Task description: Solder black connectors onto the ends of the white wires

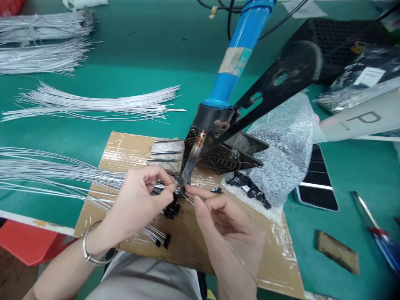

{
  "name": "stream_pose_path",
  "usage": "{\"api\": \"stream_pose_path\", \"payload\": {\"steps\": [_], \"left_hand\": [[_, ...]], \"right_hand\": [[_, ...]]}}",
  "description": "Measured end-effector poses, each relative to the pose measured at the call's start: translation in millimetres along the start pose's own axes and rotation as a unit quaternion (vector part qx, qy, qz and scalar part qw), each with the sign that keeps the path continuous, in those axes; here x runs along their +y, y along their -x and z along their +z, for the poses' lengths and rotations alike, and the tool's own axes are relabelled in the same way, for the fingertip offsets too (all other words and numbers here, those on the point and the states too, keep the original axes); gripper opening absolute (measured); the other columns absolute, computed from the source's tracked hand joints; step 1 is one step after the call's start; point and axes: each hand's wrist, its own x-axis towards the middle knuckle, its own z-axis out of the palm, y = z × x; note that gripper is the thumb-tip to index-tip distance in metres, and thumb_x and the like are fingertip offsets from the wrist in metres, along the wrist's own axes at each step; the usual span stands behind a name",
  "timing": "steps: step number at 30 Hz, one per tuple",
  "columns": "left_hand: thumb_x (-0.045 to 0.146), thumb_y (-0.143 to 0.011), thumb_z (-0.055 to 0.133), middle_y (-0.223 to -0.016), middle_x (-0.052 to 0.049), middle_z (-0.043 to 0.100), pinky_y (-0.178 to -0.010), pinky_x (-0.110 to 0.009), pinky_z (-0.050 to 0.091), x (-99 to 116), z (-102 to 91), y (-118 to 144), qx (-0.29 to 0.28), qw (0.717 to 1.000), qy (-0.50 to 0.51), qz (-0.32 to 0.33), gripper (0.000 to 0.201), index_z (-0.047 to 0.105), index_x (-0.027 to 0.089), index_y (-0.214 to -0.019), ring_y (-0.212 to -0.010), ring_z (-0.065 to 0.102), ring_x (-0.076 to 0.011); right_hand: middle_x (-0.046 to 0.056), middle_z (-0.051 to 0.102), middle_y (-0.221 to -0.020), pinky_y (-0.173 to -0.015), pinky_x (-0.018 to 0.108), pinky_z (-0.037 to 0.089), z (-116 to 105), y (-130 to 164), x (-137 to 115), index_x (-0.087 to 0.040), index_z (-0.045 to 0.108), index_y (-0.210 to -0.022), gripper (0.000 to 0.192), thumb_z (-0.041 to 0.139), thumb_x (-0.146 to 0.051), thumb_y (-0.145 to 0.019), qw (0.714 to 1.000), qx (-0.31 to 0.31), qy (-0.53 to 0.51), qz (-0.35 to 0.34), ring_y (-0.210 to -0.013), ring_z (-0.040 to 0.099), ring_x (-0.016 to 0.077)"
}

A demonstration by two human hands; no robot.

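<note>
A blue-handled soldering iron [239, 50] is fixed in a black stand, its tip [188, 171] pointing down. Just left of that tip, my left hand [142, 200] pinches the end of a thin white wire; the exact joint is too small to make out. Between thumb and fingers of my right hand [229, 229] runs a thin strand of solder wire [188, 201], its end close to the tip. Long white wires [65, 171] stretch leftward past my left hand. Below the fingers lie wires ending in small black connectors [171, 209].
Beneath the hands is a taped cardboard sheet [275, 266]. Behind it, a pale pad [168, 168] carries metal rods. To the right are loose black parts [248, 187], bubble wrap [281, 141], a phone [318, 183], a brown sponge [337, 251] and a pen [375, 225]. Wire bundles [93, 102] lie left.
</note>
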Motion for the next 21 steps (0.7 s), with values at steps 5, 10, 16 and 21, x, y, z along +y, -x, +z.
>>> {"api": "stream_pose_path", "payload": {"steps": [5,10,16,21], "left_hand": [[0.024,-0.078,0.07,-0.075,-0.005,0.073,-0.058,-0.027,0.046,-0.2,-0.2,0.0,0.002,1.0,0.011,0.006,0.01,0.069,0.018,-0.069,-0.069,0.064,-0.0174],[0.024,-0.077,0.07,-0.074,-0.005,0.073,-0.058,-0.027,0.046,-0.2,-0.3,0.5,0.004,1.0,0.014,0.007,0.01,0.069,0.018,-0.069,-0.069,0.064,-0.0175],[0.026,-0.077,0.068,-0.074,-0.005,0.072,-0.06,-0.027,0.044,-2.4,0.0,-0.3,0.003,1.0,0.002,0.004,0.012,0.068,0.018,-0.069,-0.069,0.062,-0.017],[0.029,-0.077,0.066,-0.075,-0.005,0.071,-0.061,-0.029,0.042,-3.0,-0.1,0.6,-0.003,1.0,-0.001,-0.007,0.013,0.068,0.018,-0.07,-0.07,0.06,-0.0173]], "right_hand": [[0.002,0.082,-0.103,-0.085,0.028,0.061,0.9,-0.8,-2.2,-0.023,0.063,-0.07,0.026,0.072,-0.029,-0.094,1.0,0.0,-0.001,-0.005,-0.097,0.078,0.0187],[0.004,0.082,-0.104,-0.086,0.029,0.061,1.0,-0.3,-1.1,-0.023,0.063,-0.07,0.026,0.072,-0.028,-0.093,1.0,0.005,0.001,-0.017,-0.096,0.078,0.0193],[0.002,0.082,-0.104,-0.086,0.028,0.059,0.6,0.1,1.8,-0.023,0.063,-0.071,0.025,0.071,-0.029,-0.094,1.0,0.001,0.027,-0.015,-0.095,0.078,0.0183],[0.002,0.083,-0.104,-0.083,0.026,0.059,0.8,1.1,2.0,-0.023,0.063,-0.069,0.027,0.071,-0.029,-0.094,0.999,0.005,0.027,-0.016,-0.094,0.079,0.0176]]}}
